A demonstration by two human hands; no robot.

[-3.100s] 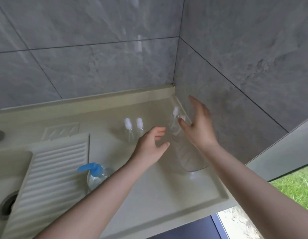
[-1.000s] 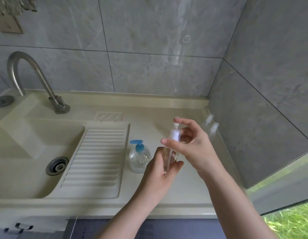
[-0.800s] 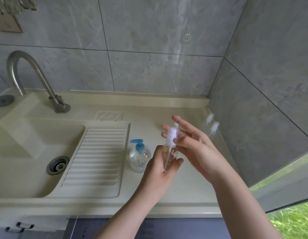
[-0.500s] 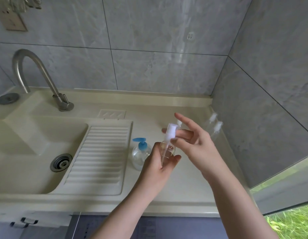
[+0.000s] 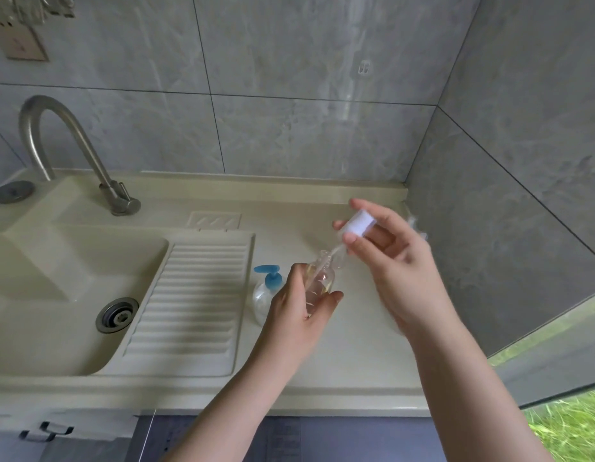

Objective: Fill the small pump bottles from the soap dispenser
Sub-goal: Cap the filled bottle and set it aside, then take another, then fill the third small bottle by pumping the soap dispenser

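While left hand (image 5: 301,310) grips clear bottle (image 5: 317,281), pump cap (image 5: 358,222) lifted

1. We see only the neck and upper body of the small pump bottle (image 5: 319,278); the left hand (image 5: 299,315) wraps round its lower part and hides its base.
2. The soap dispenser (image 5: 264,296) is partly covered by that hand; its right side is out of sight.
3. The white pump cap (image 5: 358,226) is blurred, so we cannot tell its nozzle; the right hand (image 5: 399,271) pinches it and covers its far side.
4. Behind the right hand, the other bottles (image 5: 417,228) show only as a faint smear by the wall; we cannot count them.
5. The wall plate (image 5: 19,45) at top left is cut by the edge.
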